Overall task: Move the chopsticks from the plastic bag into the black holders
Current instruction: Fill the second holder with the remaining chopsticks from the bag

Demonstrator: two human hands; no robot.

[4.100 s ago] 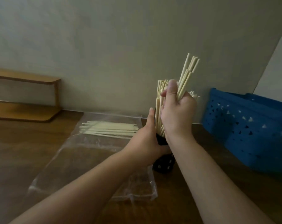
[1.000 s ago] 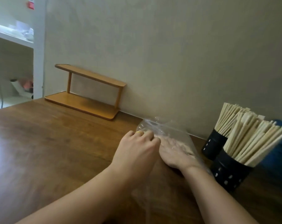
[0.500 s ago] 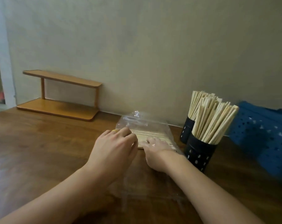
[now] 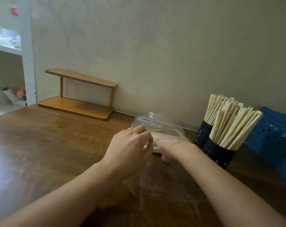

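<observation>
A clear plastic bag [image 4: 155,122] lies on the wooden table [image 4: 49,145] near the wall. Inside it is a small bundle of pale chopsticks [image 4: 166,134]. My left hand [image 4: 130,146] pinches the bag's left edge with curled fingers. My right hand [image 4: 167,145] is inside the bag, blurred by the plastic, its fingers curled over the near end of the bundle. Right of the bag stand two black holders, the near one [image 4: 220,155] and the far one [image 4: 202,132]. Both are packed with upright chopsticks [image 4: 234,126].
A blue perforated basket [image 4: 276,138] sits at the far right behind the holders. A small two-tier wooden shelf [image 4: 80,99] stands against the wall at the back left. A white cabinet frame [image 4: 26,54] rises beyond the table's left end.
Four seconds ago both hands were pushing chopsticks into a holder. Since then my right hand has gone into the bag and its fingers have curled over the bundle, while my left hand stays at the bag's edge.
</observation>
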